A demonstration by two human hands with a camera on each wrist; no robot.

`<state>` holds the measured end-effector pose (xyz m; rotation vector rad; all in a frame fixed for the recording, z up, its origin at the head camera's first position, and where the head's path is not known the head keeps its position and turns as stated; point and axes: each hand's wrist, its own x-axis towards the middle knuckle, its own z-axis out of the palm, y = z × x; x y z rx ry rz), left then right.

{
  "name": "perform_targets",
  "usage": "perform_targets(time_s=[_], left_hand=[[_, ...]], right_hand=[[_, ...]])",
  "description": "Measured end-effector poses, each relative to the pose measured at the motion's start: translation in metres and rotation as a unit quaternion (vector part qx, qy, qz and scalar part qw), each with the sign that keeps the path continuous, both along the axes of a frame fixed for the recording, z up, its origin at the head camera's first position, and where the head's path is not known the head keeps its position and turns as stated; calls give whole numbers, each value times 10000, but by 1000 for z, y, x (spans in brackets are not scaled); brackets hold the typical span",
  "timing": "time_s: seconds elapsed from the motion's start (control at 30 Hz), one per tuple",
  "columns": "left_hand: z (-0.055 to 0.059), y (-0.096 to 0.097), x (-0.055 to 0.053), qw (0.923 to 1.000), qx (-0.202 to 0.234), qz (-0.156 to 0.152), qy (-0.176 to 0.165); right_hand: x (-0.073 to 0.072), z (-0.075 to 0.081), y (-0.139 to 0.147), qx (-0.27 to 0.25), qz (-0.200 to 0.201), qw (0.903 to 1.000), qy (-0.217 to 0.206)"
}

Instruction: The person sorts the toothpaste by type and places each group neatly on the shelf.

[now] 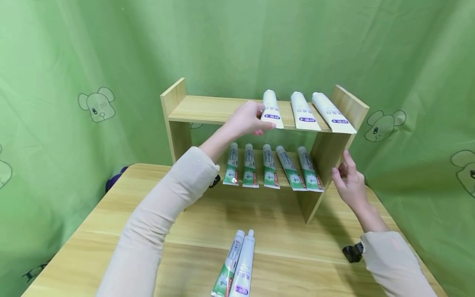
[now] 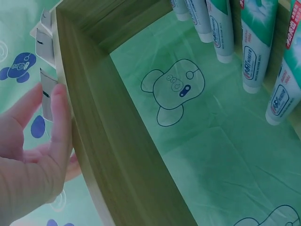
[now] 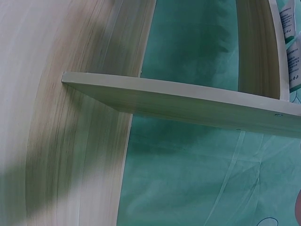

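My left hand [image 1: 249, 119] is at the upper board of a wooden rack [image 1: 208, 110]. Its thumb and finger pinch the flat end of a white toothpaste tube [image 1: 271, 108], whose edge [image 2: 48, 96] shows between them in the left wrist view. Two more white tubes lie to its right, one in the middle [image 1: 305, 113] and one slanted by the end panel [image 1: 333, 113]. My right hand [image 1: 350, 181] is beside the rack's right panel [image 1: 326, 159], holding nothing, forefinger raised and the other fingers loosely bent. Only a sliver of it shows in the right wrist view.
Several green-and-white toothpaste tubes [image 1: 249, 165] lie in a row on the lower board. Nearer me on the wooden table [image 1: 297, 264], a green-and-white tube [image 1: 228, 266] lies against a white tube [image 1: 243, 264]. Green curtain [image 1: 230, 45] hangs behind and at both sides.
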<state>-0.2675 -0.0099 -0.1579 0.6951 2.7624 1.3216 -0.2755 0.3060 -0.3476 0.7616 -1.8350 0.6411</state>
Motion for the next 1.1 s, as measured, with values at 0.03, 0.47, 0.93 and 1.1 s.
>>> perform_targets(time_s=[0.03, 0.47, 0.93, 1.1], left_hand=[[0, 1, 0, 10000, -74, 39, 35], [-4, 8, 2, 9953, -415, 519, 710], [-21, -9, 10, 9946, 84, 179, 1021], [-37, -25, 22, 9928, 685, 23, 987]], right_hand=[[0, 0, 0, -10, -4, 10000, 1], [4, 0, -1, -29, -35, 9999, -97], [3, 0, -2, 38, -67, 9999, -145], [3, 1, -1, 64, -110, 9999, -56]])
